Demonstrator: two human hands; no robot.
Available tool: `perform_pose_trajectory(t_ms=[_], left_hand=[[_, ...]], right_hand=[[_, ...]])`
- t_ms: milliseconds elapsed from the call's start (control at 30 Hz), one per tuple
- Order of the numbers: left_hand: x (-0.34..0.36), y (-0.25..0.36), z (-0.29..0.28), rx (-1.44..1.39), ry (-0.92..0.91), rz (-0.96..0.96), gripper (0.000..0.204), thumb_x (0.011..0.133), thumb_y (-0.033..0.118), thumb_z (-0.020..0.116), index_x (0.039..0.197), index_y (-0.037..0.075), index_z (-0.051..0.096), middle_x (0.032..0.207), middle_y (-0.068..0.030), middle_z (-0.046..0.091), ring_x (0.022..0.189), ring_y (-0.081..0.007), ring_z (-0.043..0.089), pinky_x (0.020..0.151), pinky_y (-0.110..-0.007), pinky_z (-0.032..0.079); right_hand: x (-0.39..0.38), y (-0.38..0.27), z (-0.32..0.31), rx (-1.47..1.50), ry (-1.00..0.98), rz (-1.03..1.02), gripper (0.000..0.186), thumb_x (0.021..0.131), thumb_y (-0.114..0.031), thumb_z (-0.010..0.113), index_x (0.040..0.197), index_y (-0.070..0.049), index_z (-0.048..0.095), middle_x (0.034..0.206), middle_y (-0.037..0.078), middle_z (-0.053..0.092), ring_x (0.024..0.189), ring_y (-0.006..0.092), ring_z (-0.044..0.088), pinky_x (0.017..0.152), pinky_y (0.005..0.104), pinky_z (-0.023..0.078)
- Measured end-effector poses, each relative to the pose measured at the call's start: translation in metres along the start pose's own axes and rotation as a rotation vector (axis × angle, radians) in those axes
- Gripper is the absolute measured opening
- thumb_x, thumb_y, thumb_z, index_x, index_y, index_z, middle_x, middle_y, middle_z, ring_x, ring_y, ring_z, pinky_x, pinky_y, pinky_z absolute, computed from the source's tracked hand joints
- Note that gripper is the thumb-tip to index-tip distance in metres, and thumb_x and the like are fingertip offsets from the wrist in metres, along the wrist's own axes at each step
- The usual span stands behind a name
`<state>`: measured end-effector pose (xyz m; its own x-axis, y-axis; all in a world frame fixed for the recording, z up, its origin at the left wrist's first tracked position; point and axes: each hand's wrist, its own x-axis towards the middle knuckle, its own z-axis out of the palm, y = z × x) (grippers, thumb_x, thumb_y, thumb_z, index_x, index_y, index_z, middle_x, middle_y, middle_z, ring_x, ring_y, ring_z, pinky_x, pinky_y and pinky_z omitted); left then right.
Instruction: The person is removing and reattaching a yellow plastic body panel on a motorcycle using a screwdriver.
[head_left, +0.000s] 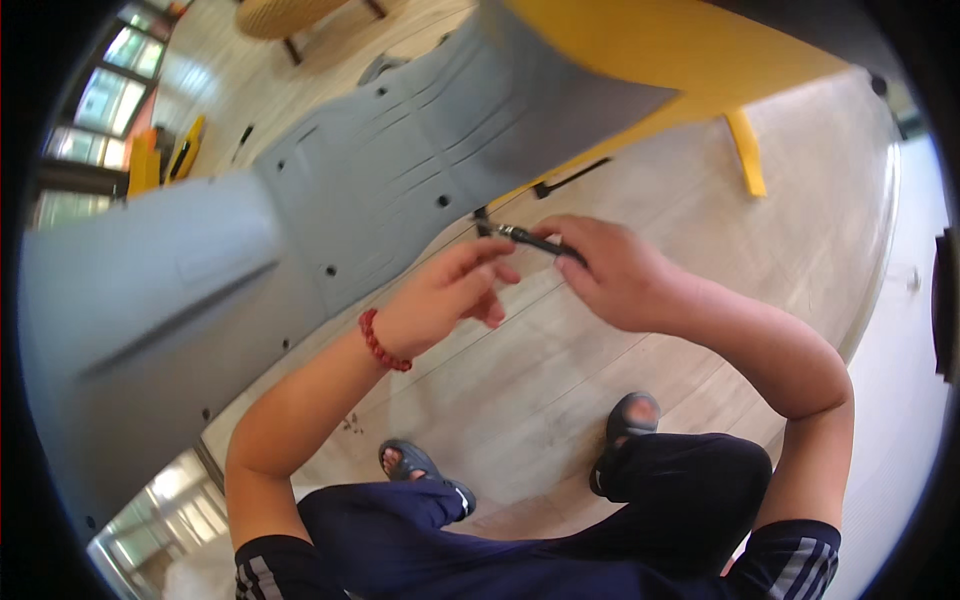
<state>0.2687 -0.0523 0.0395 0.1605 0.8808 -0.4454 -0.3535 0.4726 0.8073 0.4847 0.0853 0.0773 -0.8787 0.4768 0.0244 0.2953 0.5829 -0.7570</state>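
Observation:
My right hand [620,270] is closed around the black handle of a ratchet wrench [528,238]. Its silvery head points left, toward the lower edge of a large grey moulded panel [390,160], close to a small dark bracket [482,220]. The very tip of the wrench is blurred, so I cannot tell whether it sits on a fastener. Beside the wrench head is my left hand [450,290], fingers loosely bent and apart, the index fingertip close to or touching the tool. A red bead bracelet circles that wrist. Several dark round holes dot the panel.
A yellow body [640,50] adjoins the panel, with a yellow leg [745,155] and a black rod [575,178] under it. Yellow-and-black tools [185,150] lie at the far left, near a round woven stool [285,15]. My sandalled feet rest on the plank floor [540,400].

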Motion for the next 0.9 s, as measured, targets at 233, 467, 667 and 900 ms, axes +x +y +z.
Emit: perform_pose_trajectory(t_ms=[233, 467, 667, 900], left_hand=[[0.034, -0.034, 0.006, -0.224, 0.134, -0.074, 0.034, 0.105, 0.019, 0.052, 0.133, 0.000, 0.052, 0.115, -0.0101, 0.062, 0.080, -0.0146, 0.063, 0.078, -0.033, 0.056], [0.086, -0.039, 0.023, -0.778, 0.093, 0.489, 0.030, 0.107, 0.023, 0.047, 0.127, 0.001, 0.055, 0.118, -0.0070, 0.065, 0.089, -0.0176, 0.066, 0.082, -0.033, 0.055], [0.092, -0.054, 0.019, -1.081, 0.033, 0.612, 0.024, 0.107, 0.021, 0.046, 0.124, 0.008, 0.057, 0.117, -0.0057, 0.063, 0.090, -0.0174, 0.064, 0.085, -0.038, 0.055], [0.102, -0.056, 0.019, -1.203, -0.014, 0.635, 0.023, 0.109, 0.026, 0.047, 0.121, 0.010, 0.059, 0.116, -0.0049, 0.065, 0.090, -0.0166, 0.064, 0.084, -0.036, 0.054]], right_hand=[[0.059, -0.031, 0.011, -0.225, 0.155, -0.036, 0.018, 0.091, -0.010, 0.066, 0.104, 0.002, 0.070, 0.089, 0.018, 0.071, 0.080, 0.0303, 0.069, 0.071, 0.0374, 0.053], [0.093, -0.035, 0.021, -0.220, 0.148, -0.011, 0.021, 0.089, -0.014, 0.069, 0.101, 0.003, 0.071, 0.078, 0.012, 0.072, 0.069, 0.0160, 0.067, 0.065, 0.0294, 0.052], [0.093, -0.024, 0.029, -0.186, 0.111, 0.139, 0.019, 0.093, -0.012, 0.067, 0.103, 0.004, 0.071, 0.086, 0.008, 0.072, 0.080, 0.0117, 0.066, 0.073, 0.0257, 0.051], [0.092, -0.021, 0.032, -0.093, 0.092, 0.193, 0.018, 0.095, -0.011, 0.067, 0.104, 0.003, 0.071, 0.092, 0.007, 0.073, 0.087, 0.0115, 0.066, 0.078, 0.0258, 0.051]])
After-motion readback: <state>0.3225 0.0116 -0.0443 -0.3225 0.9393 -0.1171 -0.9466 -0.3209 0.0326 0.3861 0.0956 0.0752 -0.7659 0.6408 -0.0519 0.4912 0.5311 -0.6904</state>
